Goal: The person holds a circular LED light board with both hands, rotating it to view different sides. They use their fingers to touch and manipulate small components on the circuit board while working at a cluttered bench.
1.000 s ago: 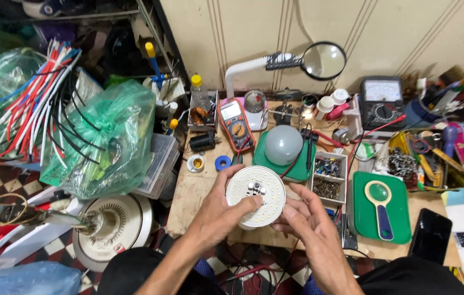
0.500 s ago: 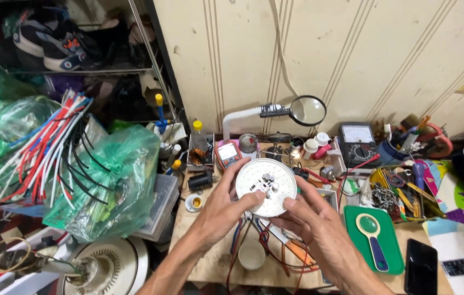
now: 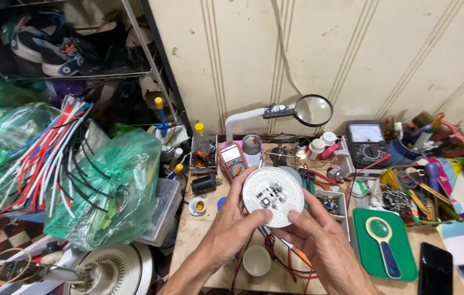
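Both my hands hold up a round white circuit disc (image 3: 273, 196) with small yellow chips and a dark component cluster at its middle. My left hand (image 3: 233, 229) grips its left and lower edge, thumb on the rim. My right hand (image 3: 319, 240) supports the lower right edge with the fingers behind it. The disc is lifted above a cluttered wooden workbench (image 3: 199, 240), facing me. A small white cup-shaped shell (image 3: 256, 260) and red wires (image 3: 289, 262) lie on the bench beneath my hands.
A magnifier on a white gooseneck (image 3: 311, 110) stands behind. Two multimeters (image 3: 233, 158) (image 3: 368, 143), a green mat with a hand magnifier (image 3: 385, 246), a black phone (image 3: 435, 269) and a tool tray (image 3: 412, 196) crowd the bench. Green bags of wires (image 3: 100, 191) and a fan (image 3: 106, 270) sit left.
My hands lifted the white disc off the bench and up toward me, and the view tilted upward toward the wall.
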